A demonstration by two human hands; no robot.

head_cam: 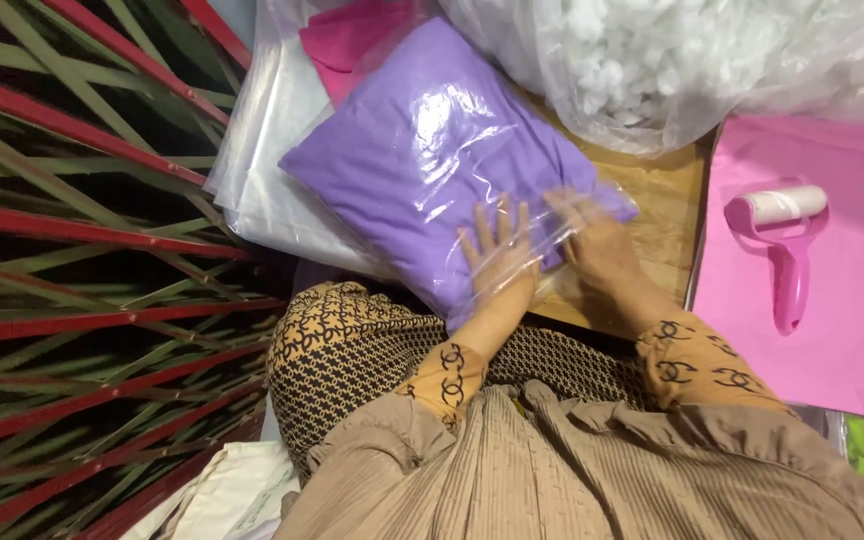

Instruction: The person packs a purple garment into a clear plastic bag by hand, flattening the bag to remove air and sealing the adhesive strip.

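Both hands press flat, fingers spread, on the near end of a purple cushion [422, 160] sealed in clear plastic: left hand [500, 255] on its lower edge, right hand [597, 245] at the corner overhanging the wooden surface [667, 225]. A bag of white stuffing [652, 60] crowds the far edge; a pink lint roller [782, 245] lies well apart on pink sheet [852, 330]
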